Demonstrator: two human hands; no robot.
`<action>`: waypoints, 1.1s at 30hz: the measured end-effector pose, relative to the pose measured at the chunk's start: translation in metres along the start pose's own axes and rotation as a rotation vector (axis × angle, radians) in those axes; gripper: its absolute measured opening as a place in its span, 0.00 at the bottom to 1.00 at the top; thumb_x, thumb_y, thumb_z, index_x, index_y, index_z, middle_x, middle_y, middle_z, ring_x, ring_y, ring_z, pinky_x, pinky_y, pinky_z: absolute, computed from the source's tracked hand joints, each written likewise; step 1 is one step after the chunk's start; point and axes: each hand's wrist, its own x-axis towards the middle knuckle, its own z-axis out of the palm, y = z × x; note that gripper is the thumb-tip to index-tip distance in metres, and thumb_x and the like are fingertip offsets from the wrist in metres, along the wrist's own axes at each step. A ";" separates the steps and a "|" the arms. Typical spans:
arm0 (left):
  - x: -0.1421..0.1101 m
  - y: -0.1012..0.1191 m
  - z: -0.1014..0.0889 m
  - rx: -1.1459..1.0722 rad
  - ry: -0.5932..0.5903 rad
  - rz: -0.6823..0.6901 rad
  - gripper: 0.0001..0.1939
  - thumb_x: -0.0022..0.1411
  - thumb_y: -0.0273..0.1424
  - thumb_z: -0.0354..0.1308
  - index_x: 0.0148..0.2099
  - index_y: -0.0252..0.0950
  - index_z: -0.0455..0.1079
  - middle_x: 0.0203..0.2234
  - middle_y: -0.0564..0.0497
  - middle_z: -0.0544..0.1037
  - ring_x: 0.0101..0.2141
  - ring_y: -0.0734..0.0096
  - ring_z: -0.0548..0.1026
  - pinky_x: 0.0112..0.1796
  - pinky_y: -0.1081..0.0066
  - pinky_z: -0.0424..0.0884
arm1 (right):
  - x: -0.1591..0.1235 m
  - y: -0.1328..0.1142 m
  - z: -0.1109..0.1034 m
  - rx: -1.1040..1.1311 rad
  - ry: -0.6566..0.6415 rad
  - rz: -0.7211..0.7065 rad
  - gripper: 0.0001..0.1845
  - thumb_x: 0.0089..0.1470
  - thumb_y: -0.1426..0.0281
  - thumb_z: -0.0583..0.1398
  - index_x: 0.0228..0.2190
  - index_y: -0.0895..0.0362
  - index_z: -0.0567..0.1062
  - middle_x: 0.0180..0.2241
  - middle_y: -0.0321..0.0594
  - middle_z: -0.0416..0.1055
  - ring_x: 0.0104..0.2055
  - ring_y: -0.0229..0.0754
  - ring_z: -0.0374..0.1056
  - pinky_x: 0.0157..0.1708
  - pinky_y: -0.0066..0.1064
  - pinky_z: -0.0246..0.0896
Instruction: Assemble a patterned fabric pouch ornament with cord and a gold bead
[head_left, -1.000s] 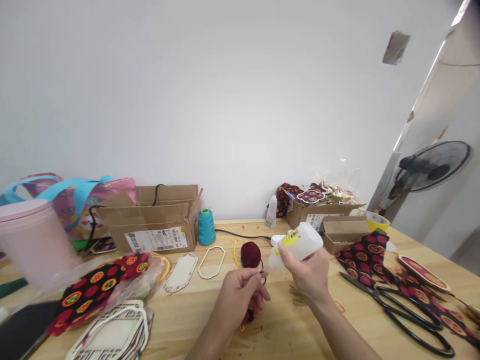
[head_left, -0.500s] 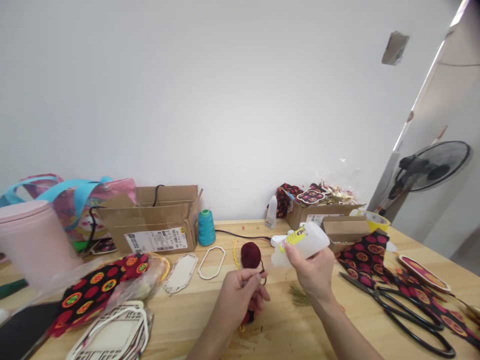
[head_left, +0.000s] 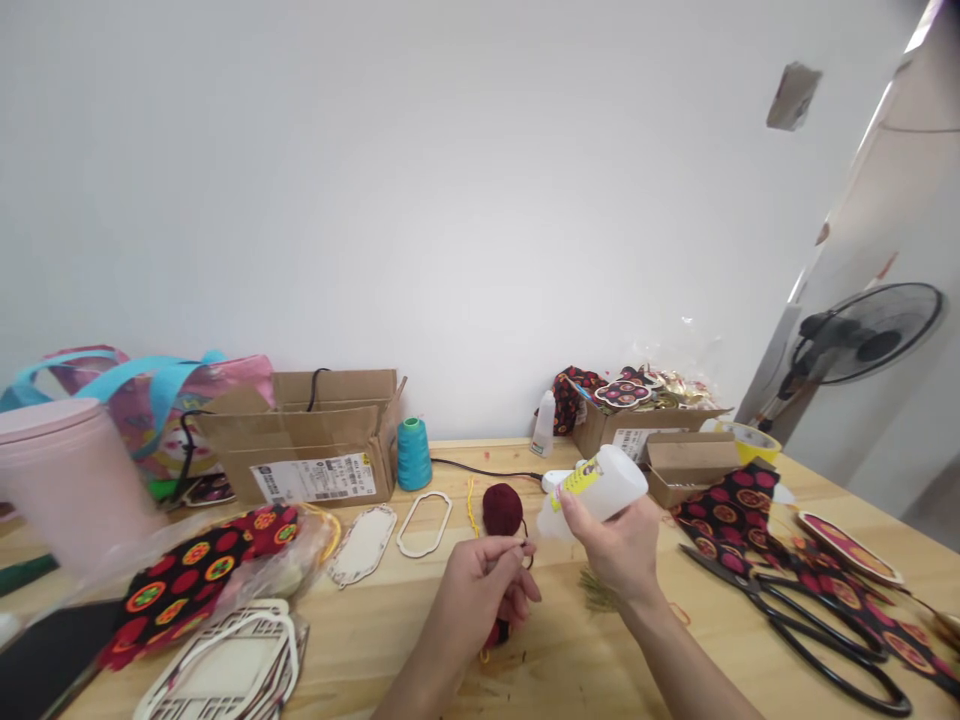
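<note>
My right hand (head_left: pixel 626 550) is wrapped round a white plastic glue bottle (head_left: pixel 609 482) with a yellow label. The bottle is tilted, its narrower end down and to the left, near my left hand. Closed in a pinch, my left hand (head_left: pixel 487 585) has dark red yarn (head_left: pixel 529 552) at its fingertips; how the strand runs between the fingers is hidden. Just behind that hand sits a ball of dark red yarn (head_left: pixel 502 510). Under the left palm a dark red bit with a yellow strand (head_left: pixel 484 656) shows in part. A yellow cord (head_left: pixel 472 508) lies beside the ball.
Large black scissors (head_left: pixel 817 620) and patterned fabric (head_left: pixel 731 510) lie at right. A teal thread spool (head_left: pixel 413 455), a small bottle (head_left: pixel 544 425) and cardboard boxes (head_left: pixel 315 450) stand along the wall. Frames (head_left: pixel 424 525) and a pink bin (head_left: pixel 71 480) are at left.
My right hand has moved the glue bottle slightly left and down, closer to my left hand. The left hand stays nearly still.
</note>
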 end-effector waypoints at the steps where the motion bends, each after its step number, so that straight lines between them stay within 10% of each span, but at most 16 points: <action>1: 0.000 0.000 0.000 0.004 0.001 0.003 0.13 0.49 0.34 0.54 0.30 0.28 0.70 0.13 0.53 0.72 0.11 0.82 0.63 0.12 0.80 0.61 | 0.000 0.001 0.000 -0.008 -0.014 -0.001 0.09 0.35 0.67 0.62 0.18 0.59 0.69 0.16 0.37 0.69 0.17 0.38 0.65 0.17 0.27 0.63; 16: -0.001 0.006 -0.003 -0.264 0.029 0.011 0.11 0.49 0.32 0.56 0.32 0.28 0.70 0.13 0.54 0.71 0.11 0.82 0.63 0.11 0.82 0.62 | 0.007 0.000 -0.007 -0.287 0.079 -0.222 0.11 0.38 0.64 0.60 0.24 0.58 0.67 0.20 0.37 0.69 0.21 0.39 0.65 0.21 0.29 0.63; 24: 0.001 0.014 -0.013 -0.598 0.202 0.028 0.06 0.54 0.22 0.51 0.33 0.28 0.69 0.16 0.52 0.72 0.14 0.82 0.67 0.17 0.81 0.68 | 0.023 -0.050 -0.019 -0.896 -0.641 -0.865 0.16 0.42 0.75 0.57 0.37 0.57 0.66 0.33 0.41 0.69 0.37 0.43 0.63 0.47 0.40 0.51; 33: -0.002 0.020 -0.013 -0.602 0.250 0.077 0.06 0.54 0.20 0.51 0.30 0.28 0.69 0.17 0.51 0.73 0.15 0.81 0.69 0.17 0.80 0.69 | 0.020 0.004 0.011 -1.532 -0.966 -1.235 0.03 0.36 0.75 0.62 0.21 0.63 0.75 0.25 0.46 0.73 0.35 0.49 0.64 0.53 0.42 0.39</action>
